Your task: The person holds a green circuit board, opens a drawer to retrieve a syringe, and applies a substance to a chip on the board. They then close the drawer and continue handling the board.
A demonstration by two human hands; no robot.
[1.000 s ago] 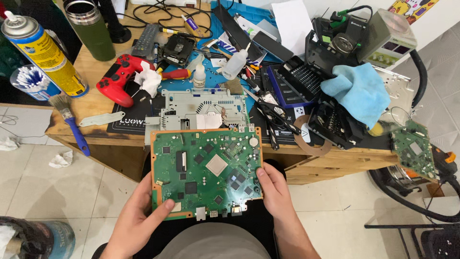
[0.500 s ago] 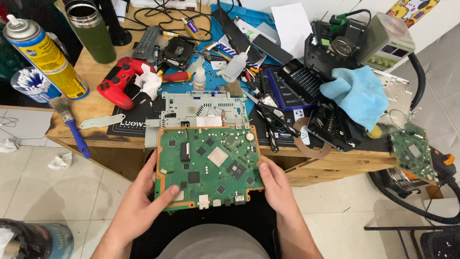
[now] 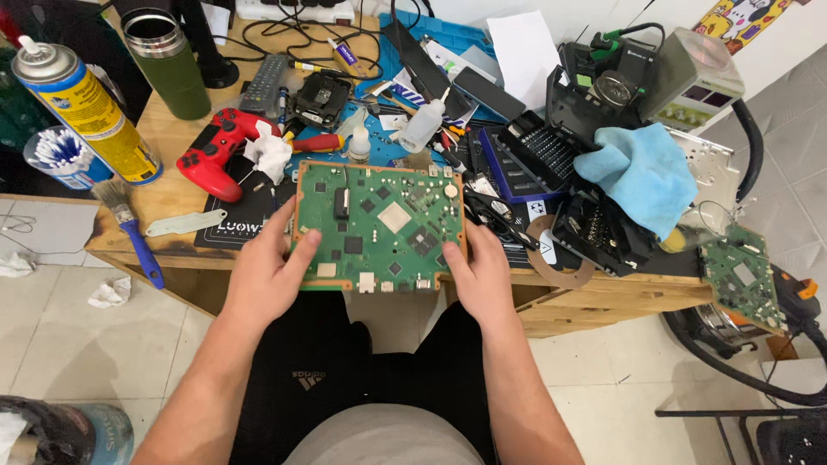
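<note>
Both hands, the left hand and right hand, were clamped on opposite edges of the bare green circuit board, held free above the cluttered workbench, nothing yet fitted onto it.

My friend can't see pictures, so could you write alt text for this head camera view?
Two bare hands, left hand and right hand, hold a green circuit board by its side edges over a cluttered wooden workbench. Around it lie a red game controller, a spray can, a blue cloth and a paintbrush.
</note>
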